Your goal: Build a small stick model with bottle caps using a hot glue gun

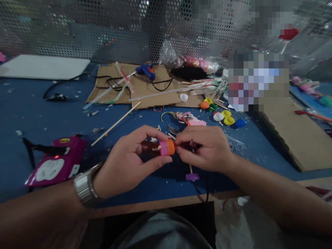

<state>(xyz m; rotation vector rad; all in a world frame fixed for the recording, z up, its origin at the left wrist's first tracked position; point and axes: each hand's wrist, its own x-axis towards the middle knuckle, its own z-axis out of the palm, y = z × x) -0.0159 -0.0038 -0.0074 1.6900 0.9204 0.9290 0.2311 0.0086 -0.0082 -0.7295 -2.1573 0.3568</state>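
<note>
Between the thumb and fingers of my left hand point(127, 164) is a pink bottle cap point(163, 148) set against an orange bottle cap point(170, 146). A short wooden stick end point(157, 148) pokes out of the pink side. My right hand point(207, 147) is closed in a pinch right at the orange cap's other side; what its fingertips grip is hidden. Below that hand a purple cap point(192, 177) shows at the end of a thin stick, whose upper part the hand covers. Behind my right hand lies a pink crumpled piece point(195, 121).
A blue glue gun point(146, 71) with its black cord rests on cardboard point(153, 97). One wooden stick point(116, 122) lies left of centre. Loose yellow caps point(228, 119) and others lie right. A purple power strip point(57, 160) sits left; cardboard point(293, 138) stands right.
</note>
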